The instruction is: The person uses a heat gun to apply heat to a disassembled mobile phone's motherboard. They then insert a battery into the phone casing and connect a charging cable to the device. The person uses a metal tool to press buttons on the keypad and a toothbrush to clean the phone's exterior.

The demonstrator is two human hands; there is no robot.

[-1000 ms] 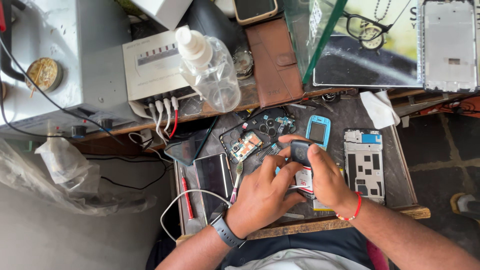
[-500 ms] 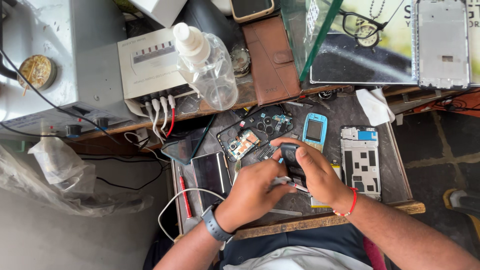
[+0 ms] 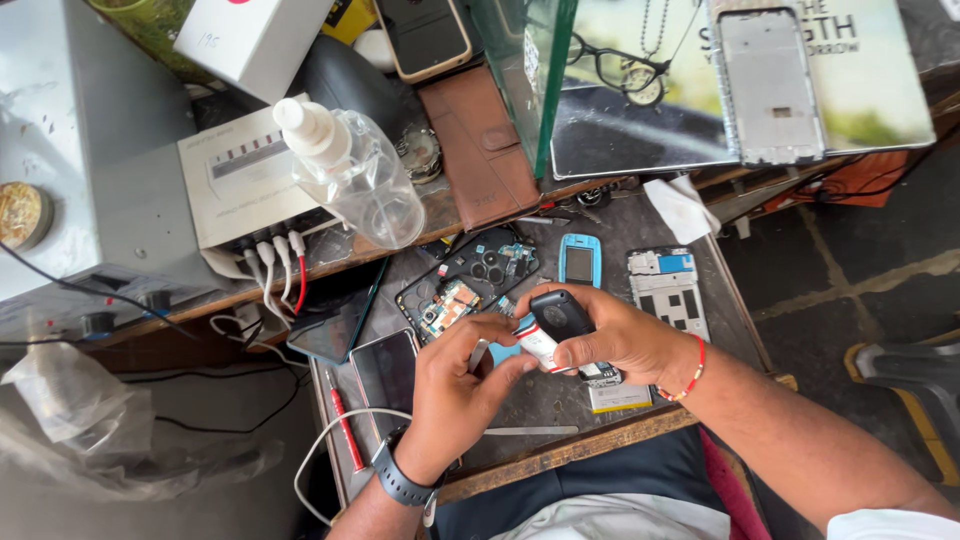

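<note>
My right hand [image 3: 625, 340] grips a small black phone [image 3: 562, 314] above the grey work mat [image 3: 540, 400]. My left hand [image 3: 458, 385] pinches a white and red battery [image 3: 538, 342] against the phone's underside. Just behind my hands lie an opened smartphone with a bare circuit board [image 3: 465, 282], a small blue phone frame [image 3: 579, 259] and another stripped phone body [image 3: 668, 288]. A watch sits on my left wrist, and a red bead band circles my right wrist.
A clear spray bottle [image 3: 355, 175] stands on a white box with cables [image 3: 245, 185]. A brown wallet [image 3: 480, 145], spectacles [image 3: 610, 68] and a phone frame [image 3: 770, 85] lie behind. A red screwdriver [image 3: 345, 430], tweezers [image 3: 530, 431] and dark screens [image 3: 385, 370] sit on the mat.
Both hands have lifted the black phone slightly and turned it. My left fingers have moved up to the battery at the phone's back.
</note>
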